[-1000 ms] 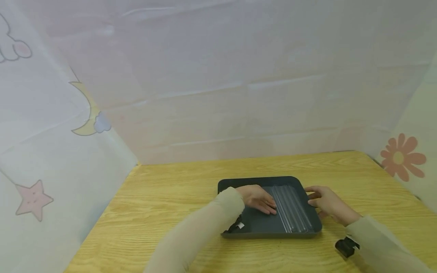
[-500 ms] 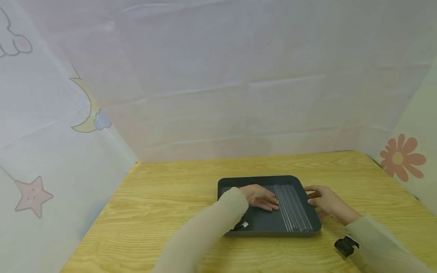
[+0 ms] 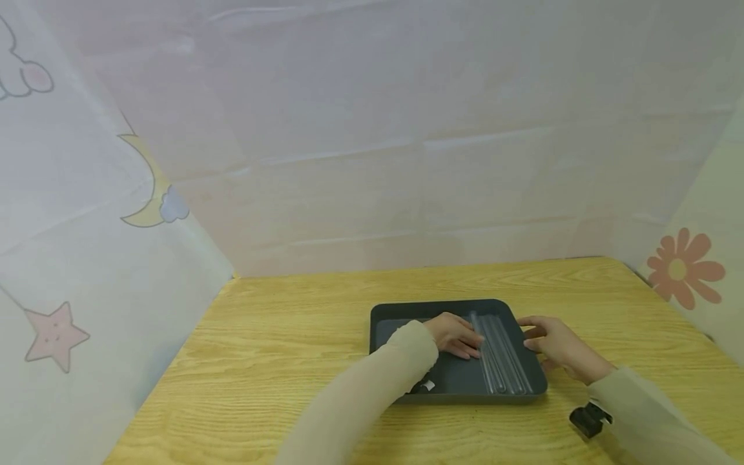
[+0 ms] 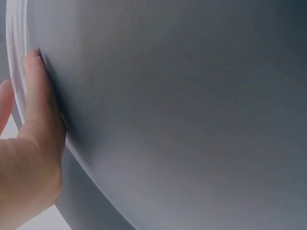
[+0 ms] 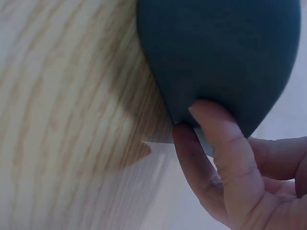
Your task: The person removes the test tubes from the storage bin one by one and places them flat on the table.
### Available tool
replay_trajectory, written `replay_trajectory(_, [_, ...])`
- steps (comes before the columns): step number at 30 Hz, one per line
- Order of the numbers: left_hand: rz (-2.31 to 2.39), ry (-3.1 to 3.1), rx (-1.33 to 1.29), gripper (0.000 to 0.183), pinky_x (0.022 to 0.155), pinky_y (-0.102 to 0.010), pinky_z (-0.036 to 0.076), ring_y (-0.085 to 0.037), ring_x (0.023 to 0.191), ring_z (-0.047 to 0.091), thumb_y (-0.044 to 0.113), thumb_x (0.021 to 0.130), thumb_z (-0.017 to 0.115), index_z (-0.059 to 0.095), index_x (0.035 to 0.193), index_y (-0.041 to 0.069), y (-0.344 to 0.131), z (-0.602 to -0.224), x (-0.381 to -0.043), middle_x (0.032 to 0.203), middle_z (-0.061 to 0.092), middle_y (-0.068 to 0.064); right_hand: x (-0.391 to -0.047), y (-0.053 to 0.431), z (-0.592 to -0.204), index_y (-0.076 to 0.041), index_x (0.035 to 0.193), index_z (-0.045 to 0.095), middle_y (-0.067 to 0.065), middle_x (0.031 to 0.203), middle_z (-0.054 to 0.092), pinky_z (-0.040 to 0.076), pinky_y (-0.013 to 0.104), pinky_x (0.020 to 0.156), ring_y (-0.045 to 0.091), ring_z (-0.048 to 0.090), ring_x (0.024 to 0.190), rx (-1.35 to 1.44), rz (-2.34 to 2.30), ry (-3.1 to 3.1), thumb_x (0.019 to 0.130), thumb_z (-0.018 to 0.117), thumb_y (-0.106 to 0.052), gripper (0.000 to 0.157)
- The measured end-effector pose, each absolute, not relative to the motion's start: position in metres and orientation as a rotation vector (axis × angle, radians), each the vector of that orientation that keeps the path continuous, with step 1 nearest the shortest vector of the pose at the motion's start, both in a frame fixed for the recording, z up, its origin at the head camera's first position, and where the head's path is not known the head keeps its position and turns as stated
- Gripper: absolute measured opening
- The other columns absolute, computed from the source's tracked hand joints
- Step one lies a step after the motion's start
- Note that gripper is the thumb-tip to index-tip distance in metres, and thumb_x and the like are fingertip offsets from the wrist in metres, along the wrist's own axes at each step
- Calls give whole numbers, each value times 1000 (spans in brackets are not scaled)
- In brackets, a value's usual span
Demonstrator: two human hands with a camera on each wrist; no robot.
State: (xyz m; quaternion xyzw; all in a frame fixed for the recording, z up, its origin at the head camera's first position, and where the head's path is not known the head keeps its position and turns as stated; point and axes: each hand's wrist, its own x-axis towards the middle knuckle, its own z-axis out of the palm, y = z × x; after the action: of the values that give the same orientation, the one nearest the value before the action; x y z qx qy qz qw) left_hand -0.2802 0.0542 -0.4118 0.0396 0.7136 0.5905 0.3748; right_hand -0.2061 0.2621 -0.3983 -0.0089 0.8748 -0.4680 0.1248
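My left hand (image 3: 456, 336) reaches into a dark grey rectangular tray (image 3: 459, 399), its fairly straight fingers against the left side of several clear tubes (image 3: 506, 355). These tubes have rounded ends and lie side by side along the tray's right part, the leftmost slightly slanted. In the left wrist view, the left hand (image 4: 38, 139) shows at the left edge, its fingertips by the tubes over the grey tray floor (image 4: 182, 120). My right hand (image 3: 560, 349) touches the tray's right side from outside. The right wrist view shows its bent fingers (image 5: 235, 163) resting against the tray's outer wall (image 5: 216, 52).
The tray stands on a yellow wood-grain table (image 3: 290, 336). Pale printed sheets (image 3: 372, 142) rise behind the table and along both sides. A small black device (image 3: 588, 420) sits under the right sleeve; a black item with a white tab (image 3: 429, 385) shows by the left wrist.
My left hand has moved to the right across the tray, and the leftmost tubes have shifted right with it at their far end. The right hand stays at the tray's side.
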Motion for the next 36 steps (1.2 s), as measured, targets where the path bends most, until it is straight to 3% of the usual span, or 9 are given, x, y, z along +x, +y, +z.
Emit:
replay_trajectory(5, [1527,1868,101,49,78,-39,58,-34,98,68,-1,90,68,51,136,-5,56,-414,-278,97,71,-15,-207,263,-399,17,143,24,47,133,32,57,45,71,51,53,108,-27,-1368,2538,99,47,5,51])
replay_trajectory(14, [1560,1831,82,57,83,-43,57,-36,101,66,0,92,65,43,145,0,52,-410,-275,110,65,-22,-207,263,-401,17,142,27,46,131,36,57,45,71,52,52,109,-30,-1360,2561,99,47,5,49])
replay_trajectory(23, [1617,1748,100,53,90,-45,53,-24,77,61,0,95,60,43,145,2,42,-395,-278,93,60,-14,-206,264,-402,17,143,25,46,130,35,58,41,65,44,58,102,-25,-1413,2538,99,46,7,49])
replay_trajectory(28, [1643,1700,98,52,93,-47,52,-27,84,61,1,96,59,42,145,3,39,-392,-278,96,57,-14,-206,265,-402,18,142,25,46,128,35,58,41,65,40,60,98,-34,-1450,2514,99,46,8,49])
replay_trajectory(36, [1684,1686,88,55,95,-49,50,-38,110,60,1,97,57,38,148,4,29,-382,-279,121,55,-20,-206,265,-402,17,143,24,47,131,33,58,40,66,47,56,105,-37,-1411,2526,100,46,6,50])
